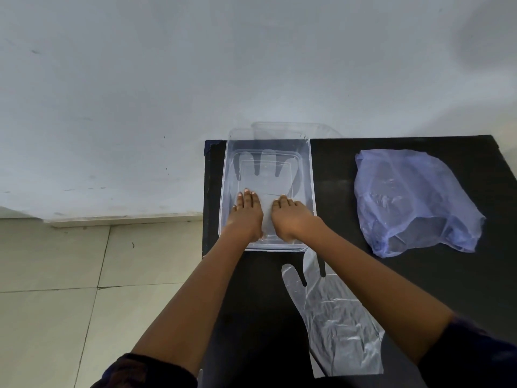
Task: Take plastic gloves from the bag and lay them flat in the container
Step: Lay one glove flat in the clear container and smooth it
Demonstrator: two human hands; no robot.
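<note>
A clear rectangular plastic container [311, 175] stands on the black table. Inside it a see-through plastic glove [265, 175] lies flat, fingers pointing away from me. My left hand [246, 217] and my right hand [291, 219] rest palm down side by side on the glove's cuff end, fingers spread, pressing it against the bottom. Another clear glove [333, 317] lies flat on the table in front of the container, partly under my right forearm. The pale blue plastic bag [414, 200] sits crumpled to the right.
A clear lid or second container [321, 130] leans behind the container against the white wall. The black table [461, 275] ends at a left edge just beside the container; tiled floor [56, 303] lies below to the left.
</note>
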